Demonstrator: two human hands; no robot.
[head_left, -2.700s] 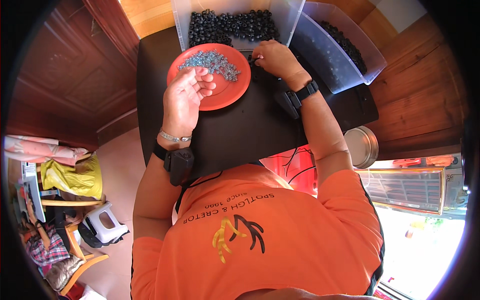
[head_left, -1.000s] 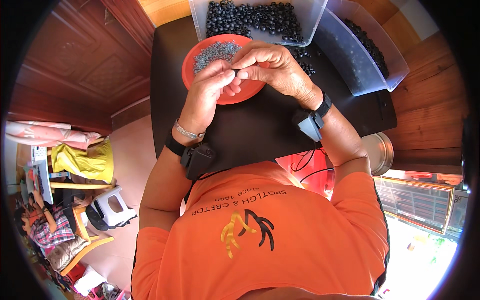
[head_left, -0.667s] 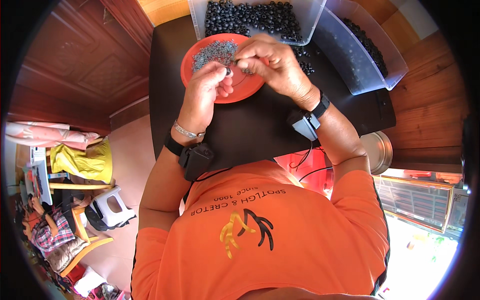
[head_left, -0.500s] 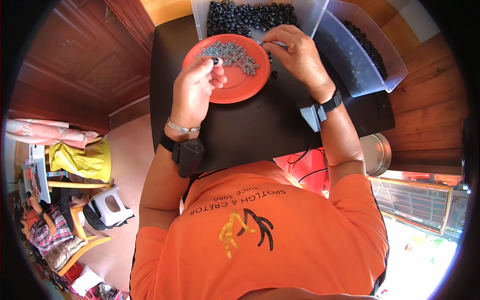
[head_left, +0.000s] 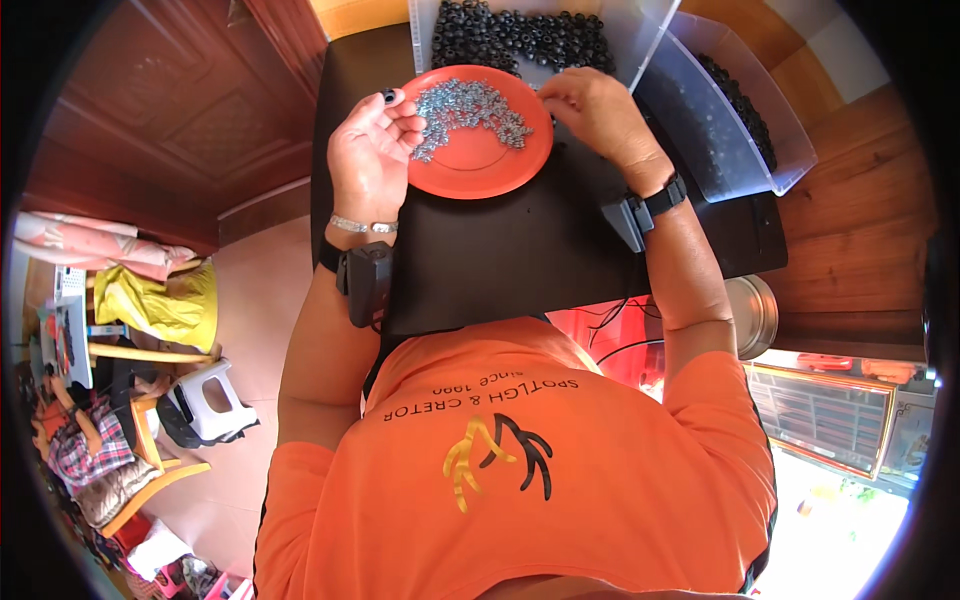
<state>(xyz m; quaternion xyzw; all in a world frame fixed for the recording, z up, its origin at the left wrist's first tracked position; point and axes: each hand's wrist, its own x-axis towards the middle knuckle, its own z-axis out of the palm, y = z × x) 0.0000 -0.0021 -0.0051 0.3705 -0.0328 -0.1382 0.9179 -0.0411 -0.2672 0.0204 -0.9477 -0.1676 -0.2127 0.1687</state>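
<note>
Wood-panelled room, black table (head_left: pixel 520 250) carrying an orange plate (head_left: pixel 480 160) of small silver metal parts (head_left: pixel 465 105). Left hand (head_left: pixel 372 150), fingers curled, pinches a small black ring (head_left: pixel 388 96) at the plate's rim. Right hand (head_left: pixel 595 105) rests loosely curled, apparently empty, beside a clear bin of black rings (head_left: pixel 520 35). Risk: so light a fingertip pinch could probably let the ring slip.

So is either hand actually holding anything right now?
The left hand pinches a small black ring by its rim at the fingers' tips. The right hand rests by the orange plate; whether it holds anything cannot be told.
</note>
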